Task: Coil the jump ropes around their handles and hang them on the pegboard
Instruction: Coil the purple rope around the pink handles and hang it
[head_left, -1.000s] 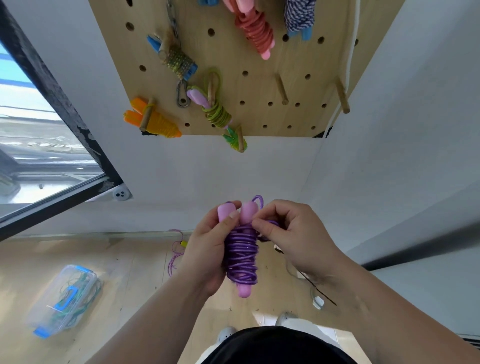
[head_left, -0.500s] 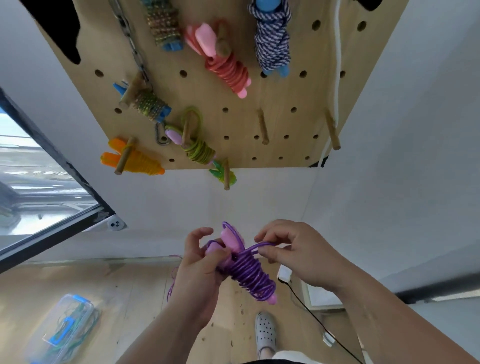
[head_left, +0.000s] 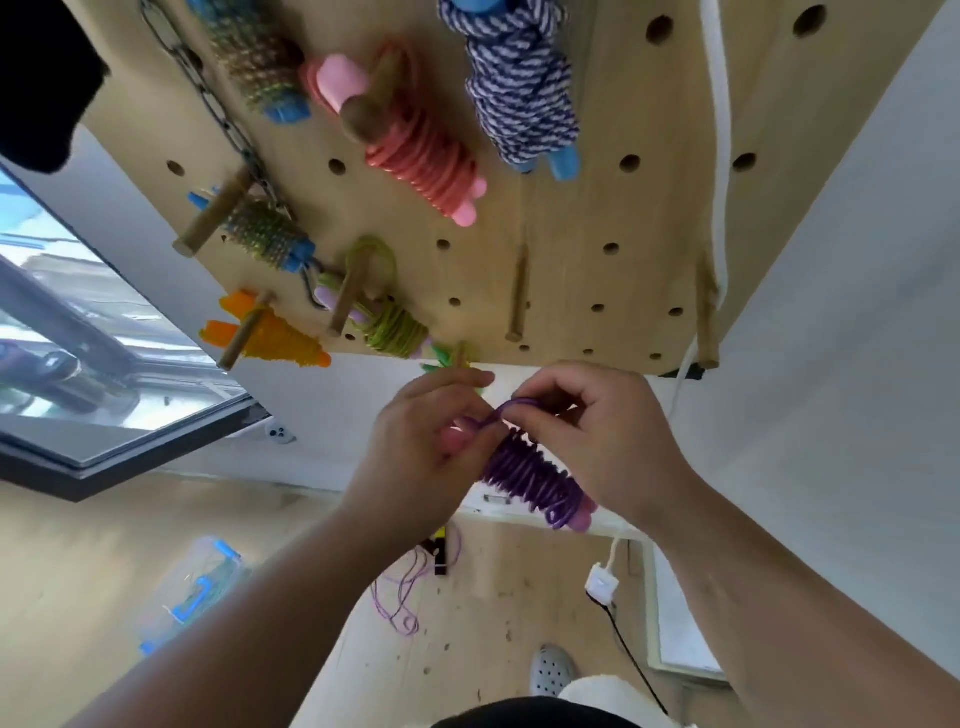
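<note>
Purple rope (head_left: 530, 475) is wound in tight turns round its pink handles (head_left: 582, 519), and you hold it in the air between both hands, just below the pegboard's (head_left: 623, 223) bottom edge and on no peg. The bundle tilts, with its lower end down to your right. Your left hand (head_left: 415, 452) grips the upper end of the bundle, fingers curled round it. Your right hand (head_left: 597, 441) pinches a loose loop (head_left: 506, 408) of the purple line between thumb and forefinger at the top of the coil, the other fingers bent above it.

Directly above your hands a bare peg (head_left: 518, 296) juts from the board near its bottom edge. A second bare peg (head_left: 706, 322) stands at the bottom right corner, beside a white cord (head_left: 719, 104) running down that edge. Coiled bundles hang along the rest of the board: a green rope (head_left: 389, 322) and an orange rope (head_left: 280, 338) near the bottom left, a coral rope (head_left: 421, 156) in the middle, and a striped rope (head_left: 519, 104) at the top.

Down on the floor (head_left: 78, 571) lie a loose purple line (head_left: 405, 587) and a clear box (head_left: 192, 587) with blue clips.
</note>
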